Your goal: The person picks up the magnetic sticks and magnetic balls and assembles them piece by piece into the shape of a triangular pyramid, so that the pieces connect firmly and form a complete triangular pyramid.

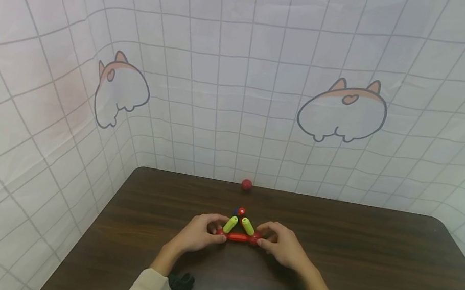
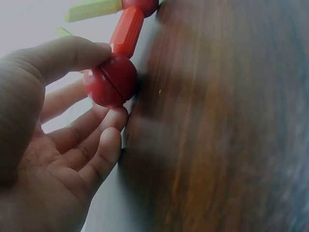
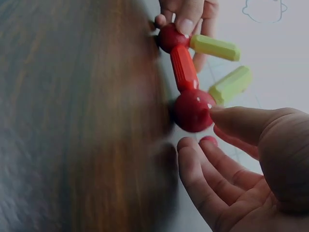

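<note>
On the table lies a toy assembly of two red balls joined by a red ribbed rod [image 1: 237,237]. A yellow-green rod [image 1: 230,224] rises from the left ball [image 2: 111,79] and another yellow-green rod [image 1: 248,226] from the right ball [image 3: 193,111], their upper ends leaning toward each other. My left hand [image 1: 198,233] pinches the left ball, thumb on its near side, the lower fingers spread loosely beneath. At the other end my right hand [image 1: 284,246] holds the right ball between thumb and index finger, the index fingertip hidden behind it.
Just behind the assembly sits a small red piece [image 1: 241,211] with dark blue beside it. Another red ball [image 1: 246,185] is at the far edge of the dark wooden table [image 1: 359,271]. A white gridded curtain [image 1: 224,86] hangs behind the table and along its sides.
</note>
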`<state>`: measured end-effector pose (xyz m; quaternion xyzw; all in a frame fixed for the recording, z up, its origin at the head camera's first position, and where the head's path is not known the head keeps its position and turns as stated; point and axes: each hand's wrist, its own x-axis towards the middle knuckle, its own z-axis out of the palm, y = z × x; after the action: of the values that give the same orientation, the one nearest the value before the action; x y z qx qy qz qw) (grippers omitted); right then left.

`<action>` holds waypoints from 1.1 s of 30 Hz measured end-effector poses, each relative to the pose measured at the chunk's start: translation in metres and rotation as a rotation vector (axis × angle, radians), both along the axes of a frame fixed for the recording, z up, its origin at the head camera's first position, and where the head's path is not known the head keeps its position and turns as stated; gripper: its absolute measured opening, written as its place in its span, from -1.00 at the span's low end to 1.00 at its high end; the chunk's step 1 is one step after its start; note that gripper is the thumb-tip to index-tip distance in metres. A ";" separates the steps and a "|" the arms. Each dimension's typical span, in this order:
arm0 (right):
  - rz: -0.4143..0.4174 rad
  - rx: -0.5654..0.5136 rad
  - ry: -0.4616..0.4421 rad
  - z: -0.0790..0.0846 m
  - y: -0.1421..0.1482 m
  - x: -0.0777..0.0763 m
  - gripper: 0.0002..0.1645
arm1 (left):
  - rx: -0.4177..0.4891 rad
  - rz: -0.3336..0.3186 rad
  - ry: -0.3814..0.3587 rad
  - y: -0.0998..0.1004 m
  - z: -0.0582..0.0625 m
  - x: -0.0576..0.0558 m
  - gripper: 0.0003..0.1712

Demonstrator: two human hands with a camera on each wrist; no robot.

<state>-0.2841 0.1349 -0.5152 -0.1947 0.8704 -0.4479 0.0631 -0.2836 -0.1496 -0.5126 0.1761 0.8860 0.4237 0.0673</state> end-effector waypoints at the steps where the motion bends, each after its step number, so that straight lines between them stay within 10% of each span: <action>1: -0.002 -0.002 -0.006 0.000 0.001 0.000 -0.68 | -0.002 -0.001 0.000 -0.001 0.000 0.000 -0.51; 20: -0.038 -0.076 -0.056 0.008 0.017 -0.013 -0.64 | -0.015 0.014 -0.035 -0.024 0.003 -0.005 -0.47; 33: 0.056 -0.111 -0.033 0.024 0.004 -0.071 -0.53 | 0.005 0.018 -0.037 -0.030 0.004 -0.005 -0.48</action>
<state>-0.3547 0.1393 -0.4908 -0.2148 0.8372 -0.4968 0.0789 -0.2889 -0.1796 -0.5082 0.1607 0.8850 0.4298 0.0792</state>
